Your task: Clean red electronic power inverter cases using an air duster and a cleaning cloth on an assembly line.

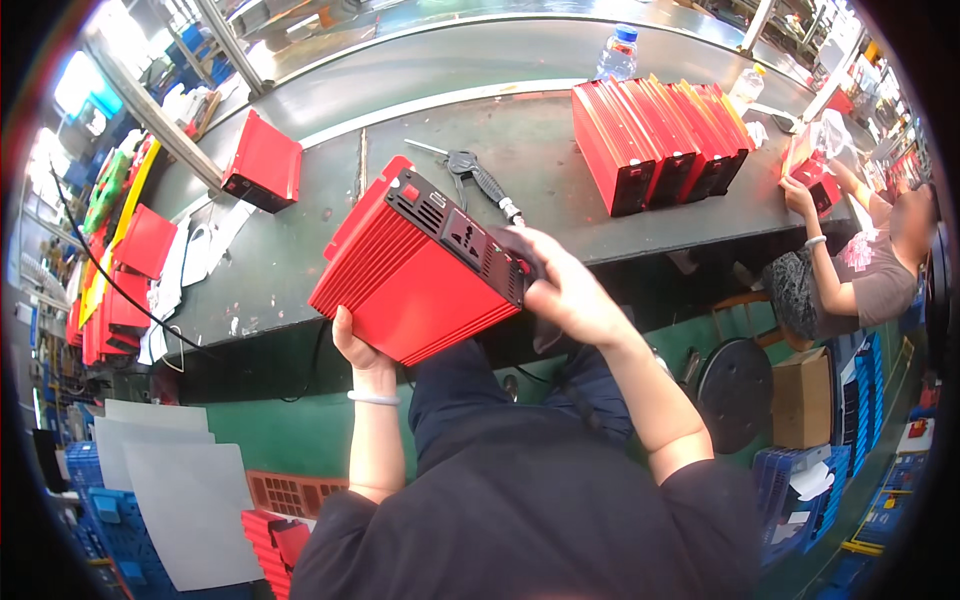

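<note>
In front of me a red power inverter (410, 280) is tilted above the near edge of the bench. It has a ribbed metal case and a black end panel with a socket and a red switch. My left hand (358, 345) grips its lower left edge, thumb on the red face. My right hand (570, 295) is closed on a dark cloth (533, 260), pressed against the right end of the black panel; its fingertips are partly hidden. Just beyond the inverter, an air blow gun (475, 175) lies on the bench.
Several red inverters (640, 150) stand in a row on the bench (540, 140), with a water bottle (618, 55) behind. Another inverter (265, 165) sits at left. A co-worker (850, 250) handles a red unit at right. A round black stool (735, 395) and a carton (802, 400) stand below.
</note>
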Tool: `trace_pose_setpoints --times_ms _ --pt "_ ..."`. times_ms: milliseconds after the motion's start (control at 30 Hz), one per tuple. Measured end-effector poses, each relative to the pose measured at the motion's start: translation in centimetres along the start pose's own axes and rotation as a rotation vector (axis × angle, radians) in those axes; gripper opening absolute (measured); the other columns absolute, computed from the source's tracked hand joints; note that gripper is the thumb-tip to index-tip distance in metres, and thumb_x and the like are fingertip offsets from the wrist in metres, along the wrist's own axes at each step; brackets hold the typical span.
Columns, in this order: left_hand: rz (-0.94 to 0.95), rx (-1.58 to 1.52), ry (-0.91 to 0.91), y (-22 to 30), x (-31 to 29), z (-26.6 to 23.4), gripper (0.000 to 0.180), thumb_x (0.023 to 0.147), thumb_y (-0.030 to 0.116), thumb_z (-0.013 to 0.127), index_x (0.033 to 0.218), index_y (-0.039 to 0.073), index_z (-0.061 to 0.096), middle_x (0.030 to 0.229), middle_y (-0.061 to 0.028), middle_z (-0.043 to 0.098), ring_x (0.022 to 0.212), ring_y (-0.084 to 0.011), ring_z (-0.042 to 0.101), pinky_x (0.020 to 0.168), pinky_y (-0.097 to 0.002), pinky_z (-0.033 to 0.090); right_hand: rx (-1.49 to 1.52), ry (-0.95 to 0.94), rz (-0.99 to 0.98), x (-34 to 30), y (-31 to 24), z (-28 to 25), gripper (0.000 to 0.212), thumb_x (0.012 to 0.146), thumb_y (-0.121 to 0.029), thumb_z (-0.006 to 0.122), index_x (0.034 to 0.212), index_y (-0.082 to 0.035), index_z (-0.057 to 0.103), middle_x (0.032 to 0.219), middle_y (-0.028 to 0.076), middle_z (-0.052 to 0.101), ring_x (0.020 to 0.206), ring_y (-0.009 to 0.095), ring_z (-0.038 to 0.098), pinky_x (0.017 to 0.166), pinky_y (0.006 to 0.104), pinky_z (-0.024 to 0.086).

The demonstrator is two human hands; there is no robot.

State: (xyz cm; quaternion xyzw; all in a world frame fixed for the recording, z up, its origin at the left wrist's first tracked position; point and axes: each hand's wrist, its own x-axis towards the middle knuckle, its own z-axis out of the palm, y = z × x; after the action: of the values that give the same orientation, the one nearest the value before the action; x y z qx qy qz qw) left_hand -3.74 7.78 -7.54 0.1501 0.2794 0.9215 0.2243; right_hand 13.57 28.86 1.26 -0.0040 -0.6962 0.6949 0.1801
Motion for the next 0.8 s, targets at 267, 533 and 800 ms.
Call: trace_pose_setpoints --times_ms 267,533,800 --pt "-0.114 0.011 -0.089 0.2 -0.5 -1.1 0.073 0.079 0.039 0.072 0.135 0.001 0.043 0.132 -0.0154 0.052 0.119 -0.0327 0.052 0.101 -0.0467 0.043 -0.123 0.218 -0.067 0.2 -0.7 2.0 0.052 0.063 -0.015 0.083 0.107 -0.002 0.057 0.096 0.004 0.059 0.093 0.011 0.054 0.087 0.0270 0.044" --pt "-0.091 0.526 -0.140 2.8 -1.3 4.0 0.108 0.074 0.041 0.079 0.150 0.005 0.012 0.150 -0.0150 0.029 0.140 -0.0272 0.027 0.114 -0.0393 0.021 -0.248 0.196 -0.252 0.4 -3.1 0.3 0.052 0.058 -0.007 0.081 0.104 0.001 0.057 0.095 0.003 0.055 0.092 0.011 0.053 0.086 0.0245 0.041" --pt "-0.167 0.700 -0.476 4.0 0.4 5.9 0.116 0.052 0.028 0.093 0.143 0.000 0.027 0.138 -0.0136 0.042 0.127 -0.0233 0.043 0.107 -0.0393 0.034 -0.366 -0.016 -0.191 -0.2 -4.1 -0.4 0.054 0.053 -0.012 0.083 0.101 0.002 0.060 0.093 0.006 0.055 0.089 0.013 0.054 0.083 0.0256 0.043"
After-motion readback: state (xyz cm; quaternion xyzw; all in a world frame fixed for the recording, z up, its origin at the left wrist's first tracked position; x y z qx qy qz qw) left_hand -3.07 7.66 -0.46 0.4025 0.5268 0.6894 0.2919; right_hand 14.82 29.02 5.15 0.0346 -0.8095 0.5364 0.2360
